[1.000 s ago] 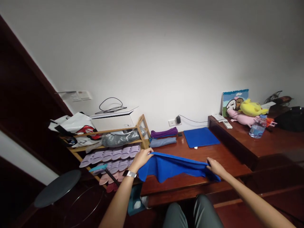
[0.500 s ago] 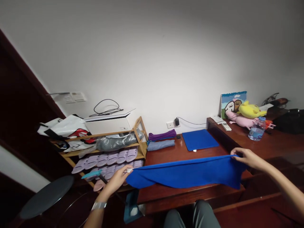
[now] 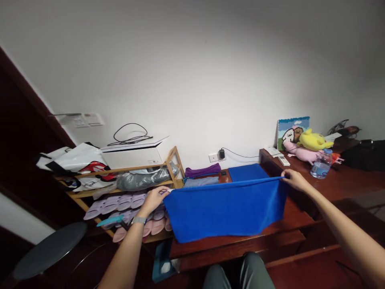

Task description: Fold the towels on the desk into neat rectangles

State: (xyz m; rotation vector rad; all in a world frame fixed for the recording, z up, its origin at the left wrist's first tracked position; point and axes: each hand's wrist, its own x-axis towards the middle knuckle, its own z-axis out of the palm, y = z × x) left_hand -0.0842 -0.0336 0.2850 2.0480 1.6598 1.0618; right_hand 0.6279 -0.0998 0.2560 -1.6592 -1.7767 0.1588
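Note:
A blue towel (image 3: pixel 225 210) hangs stretched between my two hands over the dark red wooden table (image 3: pixel 207 251). My left hand (image 3: pixel 157 199) pinches its upper left corner, where a bit of white label shows. At the upper right corner, my right hand (image 3: pixel 294 180) is closed on the cloth. Behind the towel lies a folded blue cloth (image 3: pixel 248 172), partly covered by it. A rolled purple cloth (image 3: pixel 203 170) and a grey-blue folded cloth (image 3: pixel 201 182) lie at the back left of the table.
On the left, a wooden rack (image 3: pixel 175 160) holds lilac and pink slippers, a white box (image 3: pixel 135 154) and bags. A higher desk (image 3: pixel 339 182) at right bears a water bottle (image 3: pixel 321 165), plush toys and a remote (image 3: pixel 283 161). A round dark stool (image 3: pixel 49 251) stands lower left.
Both hands have risen, lifting the towel's top edge. More of the towel now hangs down, and it covers part of the folded blue cloth behind.

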